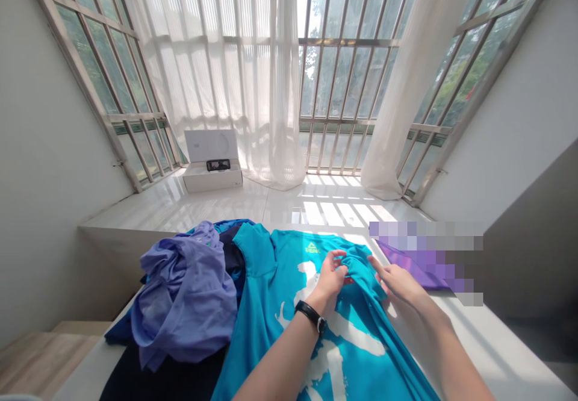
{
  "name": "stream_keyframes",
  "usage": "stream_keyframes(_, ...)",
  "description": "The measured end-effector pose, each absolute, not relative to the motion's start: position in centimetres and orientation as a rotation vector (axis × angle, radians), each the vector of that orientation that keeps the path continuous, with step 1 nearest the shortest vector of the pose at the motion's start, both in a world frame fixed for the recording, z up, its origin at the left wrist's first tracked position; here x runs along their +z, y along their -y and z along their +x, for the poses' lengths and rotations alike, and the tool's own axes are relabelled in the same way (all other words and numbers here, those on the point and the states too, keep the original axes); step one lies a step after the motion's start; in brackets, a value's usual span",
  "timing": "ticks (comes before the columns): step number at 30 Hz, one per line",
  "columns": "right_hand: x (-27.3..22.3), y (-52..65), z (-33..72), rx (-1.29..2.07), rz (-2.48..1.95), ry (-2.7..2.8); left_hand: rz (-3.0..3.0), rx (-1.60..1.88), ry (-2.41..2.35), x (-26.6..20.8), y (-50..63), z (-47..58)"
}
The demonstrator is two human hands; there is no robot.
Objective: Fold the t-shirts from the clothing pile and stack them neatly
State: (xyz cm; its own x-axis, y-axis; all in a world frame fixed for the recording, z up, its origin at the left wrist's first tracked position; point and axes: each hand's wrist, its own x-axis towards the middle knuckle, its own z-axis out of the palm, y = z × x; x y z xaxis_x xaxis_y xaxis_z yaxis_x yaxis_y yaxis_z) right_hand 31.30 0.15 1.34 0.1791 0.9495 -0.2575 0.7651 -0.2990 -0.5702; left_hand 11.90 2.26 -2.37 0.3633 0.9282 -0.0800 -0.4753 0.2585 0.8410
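Note:
A teal T-shirt (289, 304) with a white brush-stroke print and a small yellow-green logo lies spread on the white table. My left hand (333, 276), a black-strapped watch (310, 317) on its wrist, is closed on a gathered fold near the shirt's right shoulder. At the outer side of that same bunched part, my right hand (397, 282) grips the cloth by the sleeve, its index finger pointing up along it. Some fingertips of both hands are hidden in the fabric.
A heap of clothes with a lavender garment (187, 304) on top sits to the left. At the right lies a purple item (415, 268), partly blurred out. An open white box (212, 178) holding a dark device (218, 165) stands on the windowsill (271, 202), before barred windows and curtains.

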Motion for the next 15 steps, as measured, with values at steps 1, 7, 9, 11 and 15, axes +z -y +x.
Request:
stream_keyframes(1,1.3,-0.1,31.4,0.894,-2.126,1.611,0.825,1.053,-0.656,-2.5,-2.3,12.0)
stream_keyframes(7,0.8,0.2,32.0,1.211,-2.1,1.471,0.839,1.061,-0.674,-2.8,-2.5,12.0)
stream_keyframes(9,0.8,0.4,32.2,1.243,-2.084,1.516,0.839,1.066,-0.68,-2.8,-2.5,11.9)
stream_keyframes(11,0.9,0.6,32.4,1.271,-2.073,1.551,0.834,1.073,-0.687,-2.8,-2.5,11.8)
stream_keyframes(15,0.9,0.9,32.7,1.324,-2.058,1.584,0.853,1.07,-0.736,-2.7,-2.4,11.7)
